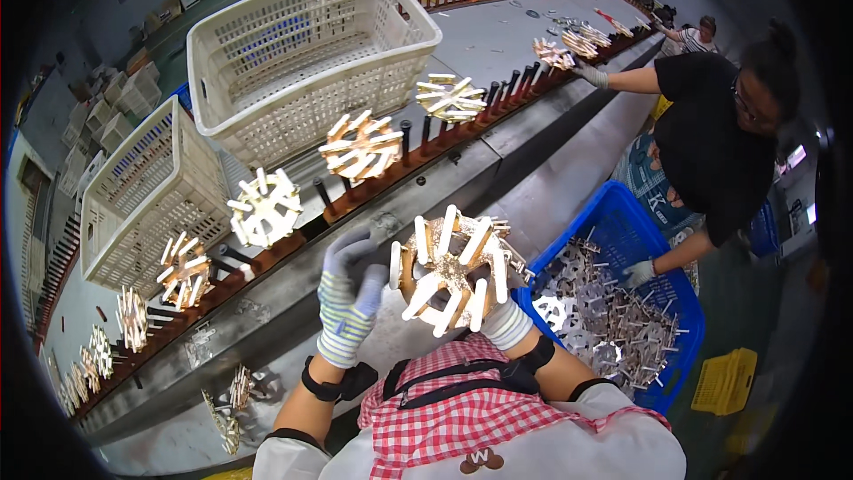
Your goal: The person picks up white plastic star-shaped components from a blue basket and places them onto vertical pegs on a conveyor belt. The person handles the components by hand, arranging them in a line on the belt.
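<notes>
The long grey worktable (484, 40) runs from near left to far right in front of you. On its far side from you stands the large white basket (329, 102), its slotted walls tilted in your view, with the smaller white basket (147, 222) just to its left. To your right, the co-worker (724, 124) in a dark top leans in, one gloved hand at the table's edge and the other inside the blue crate (626, 222). That crate sits near you on the right, heaped with loose metal parts (613, 338); the yellow basket (724, 382) lies on the floor further right.

The spoked metal piece (451, 268) is up in front of your chest, between you and the table, its pale bars facing up. Your right hand (506, 324) has hold of it from behind; the fingers are mostly hidden, so you can't tell how tightly they close. Your left hand (346, 293), in a striped glove, is half curled with the thumb apart, nothing in its grasp, just left of the piece.

Similar bar-covered pieces (362, 147) line the table's near edge, among the dark upright pegs (512, 84).
</notes>
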`<action>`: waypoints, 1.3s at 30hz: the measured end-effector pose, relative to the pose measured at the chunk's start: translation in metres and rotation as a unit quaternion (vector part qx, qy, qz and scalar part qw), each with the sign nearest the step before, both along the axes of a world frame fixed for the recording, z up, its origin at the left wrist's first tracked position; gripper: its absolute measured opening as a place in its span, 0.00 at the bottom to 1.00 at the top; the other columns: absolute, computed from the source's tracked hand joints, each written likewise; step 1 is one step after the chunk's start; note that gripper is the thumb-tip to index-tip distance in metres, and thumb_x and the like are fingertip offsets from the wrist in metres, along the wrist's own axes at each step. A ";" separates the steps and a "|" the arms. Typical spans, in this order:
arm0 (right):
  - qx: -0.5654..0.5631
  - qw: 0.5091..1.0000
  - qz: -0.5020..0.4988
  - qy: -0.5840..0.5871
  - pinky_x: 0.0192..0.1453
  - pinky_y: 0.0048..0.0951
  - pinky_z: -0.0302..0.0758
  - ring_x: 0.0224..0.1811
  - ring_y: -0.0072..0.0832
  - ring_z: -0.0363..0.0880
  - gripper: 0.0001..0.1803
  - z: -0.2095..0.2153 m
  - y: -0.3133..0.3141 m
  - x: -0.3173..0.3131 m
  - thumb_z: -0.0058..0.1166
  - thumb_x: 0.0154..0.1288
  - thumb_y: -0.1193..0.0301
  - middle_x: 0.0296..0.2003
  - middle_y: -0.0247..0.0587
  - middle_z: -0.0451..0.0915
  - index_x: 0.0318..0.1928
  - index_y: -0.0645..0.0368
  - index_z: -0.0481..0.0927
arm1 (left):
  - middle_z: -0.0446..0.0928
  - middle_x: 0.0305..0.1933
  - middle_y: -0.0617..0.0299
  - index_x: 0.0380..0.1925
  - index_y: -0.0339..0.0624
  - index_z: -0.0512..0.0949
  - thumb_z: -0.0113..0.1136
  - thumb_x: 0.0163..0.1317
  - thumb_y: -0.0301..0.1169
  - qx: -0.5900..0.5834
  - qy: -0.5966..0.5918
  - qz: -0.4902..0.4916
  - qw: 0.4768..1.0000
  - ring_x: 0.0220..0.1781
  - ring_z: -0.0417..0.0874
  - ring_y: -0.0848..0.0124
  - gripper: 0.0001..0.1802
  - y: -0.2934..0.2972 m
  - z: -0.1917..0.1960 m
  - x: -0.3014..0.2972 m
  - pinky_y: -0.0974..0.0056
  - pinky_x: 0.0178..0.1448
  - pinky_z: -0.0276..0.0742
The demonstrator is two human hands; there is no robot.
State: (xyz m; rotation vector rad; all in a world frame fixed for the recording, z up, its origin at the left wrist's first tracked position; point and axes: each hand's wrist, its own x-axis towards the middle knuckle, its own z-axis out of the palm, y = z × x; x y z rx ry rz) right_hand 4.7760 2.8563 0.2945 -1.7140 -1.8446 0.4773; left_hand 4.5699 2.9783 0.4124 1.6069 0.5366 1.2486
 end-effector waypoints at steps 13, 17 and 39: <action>-0.001 0.542 0.028 0.840 0.64 0.32 0.71 0.58 0.31 0.71 0.28 0.023 -0.034 0.134 0.44 0.71 0.56 0.59 0.41 0.70 0.65 0.57 0.61 | 0.79 0.49 0.44 0.56 0.34 0.70 0.60 0.56 0.31 0.023 0.155 -0.099 0.983 0.50 0.82 0.56 0.27 -0.032 0.033 0.184 0.60 0.54 0.77; 0.013 0.571 0.040 0.820 0.61 0.37 0.74 0.56 0.32 0.74 0.31 0.031 -0.046 0.175 0.54 0.65 0.57 0.57 0.42 0.72 0.64 0.57 0.64 | 0.79 0.48 0.46 0.56 0.34 0.71 0.61 0.56 0.32 0.012 0.168 -0.117 0.979 0.50 0.82 0.57 0.27 -0.041 0.046 0.230 0.60 0.54 0.76; 0.037 0.468 0.014 0.883 0.67 0.49 0.67 0.68 0.44 0.59 0.35 0.062 -0.100 0.371 0.41 0.72 0.53 0.69 0.47 0.53 0.72 0.51 0.48 | 0.82 0.40 0.56 0.46 0.38 0.80 0.62 0.57 0.26 -0.067 0.138 -0.103 0.983 0.41 0.83 0.68 0.15 -0.042 0.070 0.410 0.66 0.48 0.76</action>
